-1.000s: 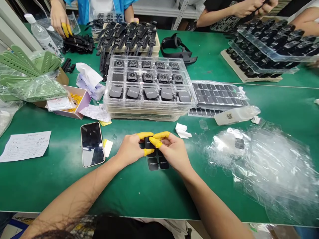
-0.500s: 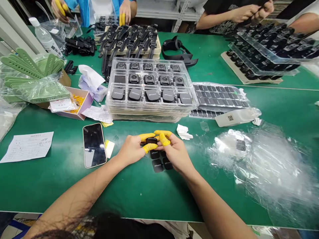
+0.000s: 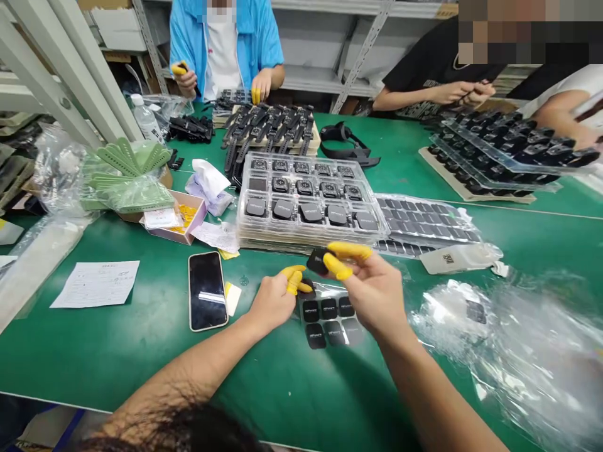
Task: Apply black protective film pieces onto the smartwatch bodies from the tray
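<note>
Raised over the table, my right hand (image 3: 372, 276), with yellow finger cots on, pinches a black square watch body (image 3: 319, 260) between thumb and fingers. My left hand (image 3: 279, 296), also in yellow finger cots, is closed at the upper left corner of a clear sheet of black square stickers (image 3: 328, 309), which lies on the green table. Its fingertips partly cover a dark square there. Pale lettering marks several stickers. Just beyond my hands stands a stack of clear trays (image 3: 308, 235); the top one holds black square watch bodies (image 3: 311, 212) in its compartments.
A phone (image 3: 207, 292) and a paper form (image 3: 95, 284) lie left. Green straps (image 3: 132, 182) and a box of yellow finger cots (image 3: 192, 220) stand behind them. Crumpled clear film (image 3: 541, 339) covers the right. Co-workers sit across the table (image 3: 264, 402), near black watch straps (image 3: 273, 125).
My hands have parted. The right one has lifted the watch body up and right, while the left stays at the sheet's corner. My view has tilted up and turned left.
</note>
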Available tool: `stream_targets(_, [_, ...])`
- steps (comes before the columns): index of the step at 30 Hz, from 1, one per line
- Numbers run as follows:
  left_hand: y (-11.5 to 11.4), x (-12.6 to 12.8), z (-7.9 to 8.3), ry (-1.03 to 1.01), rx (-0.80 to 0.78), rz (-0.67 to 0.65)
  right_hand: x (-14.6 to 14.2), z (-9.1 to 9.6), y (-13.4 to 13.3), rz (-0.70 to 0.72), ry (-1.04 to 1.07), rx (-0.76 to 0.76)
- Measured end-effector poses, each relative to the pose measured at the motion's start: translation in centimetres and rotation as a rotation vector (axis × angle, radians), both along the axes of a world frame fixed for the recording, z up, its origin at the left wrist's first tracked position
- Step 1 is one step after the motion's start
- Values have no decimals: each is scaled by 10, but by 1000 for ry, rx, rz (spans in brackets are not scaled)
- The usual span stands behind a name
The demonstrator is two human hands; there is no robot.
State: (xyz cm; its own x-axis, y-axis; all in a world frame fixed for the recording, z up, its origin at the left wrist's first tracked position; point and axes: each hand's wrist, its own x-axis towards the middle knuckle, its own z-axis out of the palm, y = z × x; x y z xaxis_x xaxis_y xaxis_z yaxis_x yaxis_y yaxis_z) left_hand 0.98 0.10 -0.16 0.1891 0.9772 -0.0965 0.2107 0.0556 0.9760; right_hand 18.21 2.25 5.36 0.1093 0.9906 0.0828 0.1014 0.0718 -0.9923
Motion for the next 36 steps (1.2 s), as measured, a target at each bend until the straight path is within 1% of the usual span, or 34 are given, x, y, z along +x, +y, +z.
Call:
stream_targets(1, [0,0,0,-4,-8,-6,-10,14,19,-2,-42,75])
stream_targets(3, [1,1,0,2,-14,-16,-35,39,67,33,-159,194])
stream_targets(5, [1,1,1,11,-4,-20,-63,55,118,86,-288,247])
stream_targets(7, [1,2,2,19,4,-30,-85,60,158,127,-503,214])
stream_targets(9, [1,2,2,26,11,-44,-94,60,180,96,-756,183])
stream_targets(10, [0,2,1,28,14,-52,-95,58,183,63,-875,169])
stream_targets(12, [0,3,0,26,18,-68,-89,57,181,28,-1065,141])
stream_targets(13, [0,3,-1,23,17,-74,-85,58,178,51,-1133,125])
stream_targets(16, [0,4,-3,21,3,-97,-78,64,172,204,-1255,74])
stream_targets(18, [-1,3,-4,30,-6,-108,-81,69,174,277,-1278,33])
stream_targets(20, [-1,2,-4,44,-12,-119,-85,72,177,288,-1283,10])
stream_targets(24, [-1,1,-4,67,-11,-131,-85,70,178,160,-1316,36])
stream_targets(25, [-1,1,-4,71,-9,-130,-83,70,177,147,-1319,51])
stream_targets(26, [0,1,-5,74,-7,-129,-81,69,175,161,-1323,69])
stream_targets(28, [0,1,-6,77,-4,-128,-78,70,173,243,-1338,100])
stream_targets(30, [0,1,-6,76,0,-129,-79,73,173,317,-1358,98])
stream_targets(31, [0,1,-6,76,2,-130,-80,74,174,325,-1358,84])
stream_targets(36, [0,0,-4,76,10,-135,-82,75,181,231,-1267,34])
